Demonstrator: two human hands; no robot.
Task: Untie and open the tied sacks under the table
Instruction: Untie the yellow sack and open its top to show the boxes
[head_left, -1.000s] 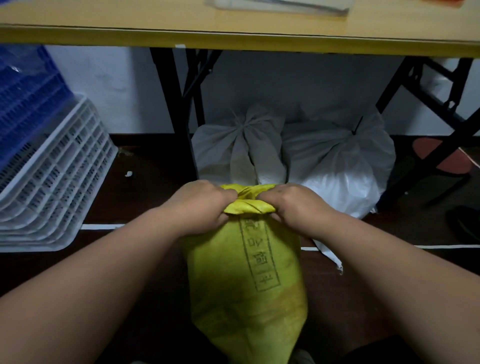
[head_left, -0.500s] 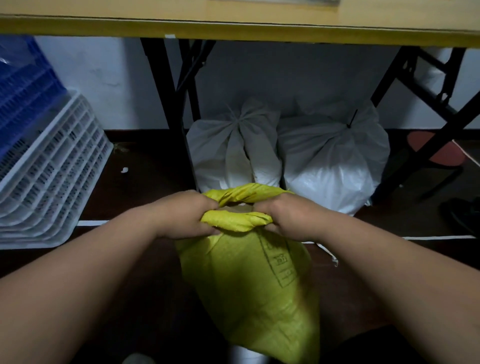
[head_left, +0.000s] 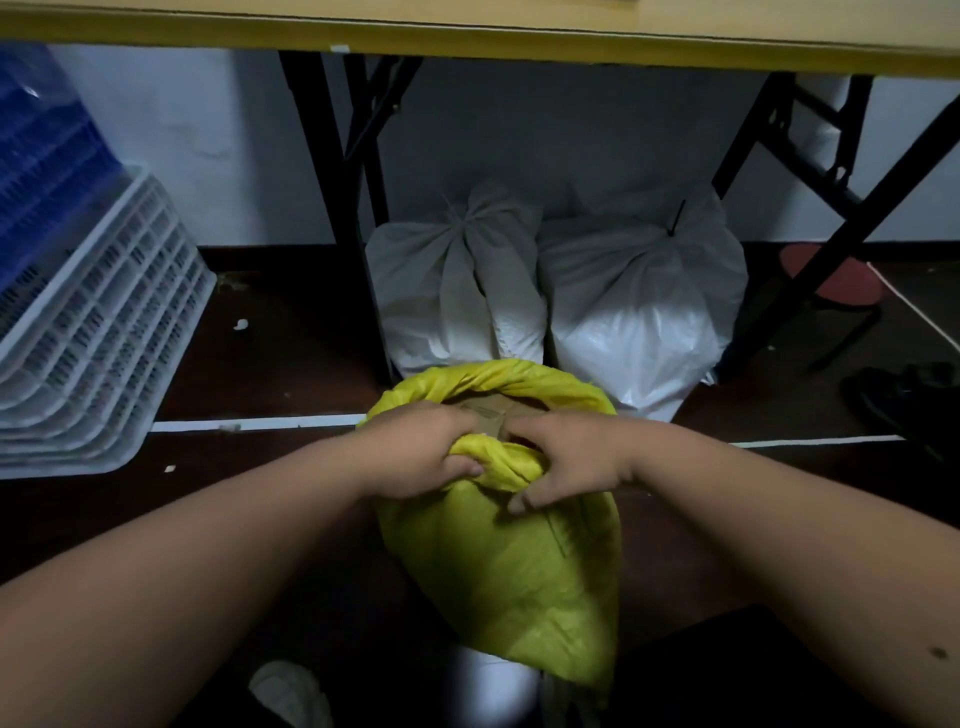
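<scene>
A yellow woven sack (head_left: 514, 566) stands on the dark floor in front of me, its mouth rolled open with brown cardboard (head_left: 485, 413) showing inside. My left hand (head_left: 421, 452) grips the near rolled rim of the sack from the left. My right hand (head_left: 566, 457) grips the same rim from the right, fingers curled over the yellow fabric. Behind, under the table, stand two white sacks: the left white sack (head_left: 457, 291) is tied at its neck, and the right white sack (head_left: 644, 301) is closed with a dark tie.
The wooden table edge (head_left: 467, 39) runs across the top on black folding legs (head_left: 332, 171). White plastic crates (head_left: 98, 332) and blue crates (head_left: 36, 166) are stacked at left. A red stool (head_left: 831, 280) and a dark shoe (head_left: 904, 400) sit at right.
The yellow sack's mouth has spread wider, and cardboard inside has come into sight. Both hands have rolled the near rim down and towards me.
</scene>
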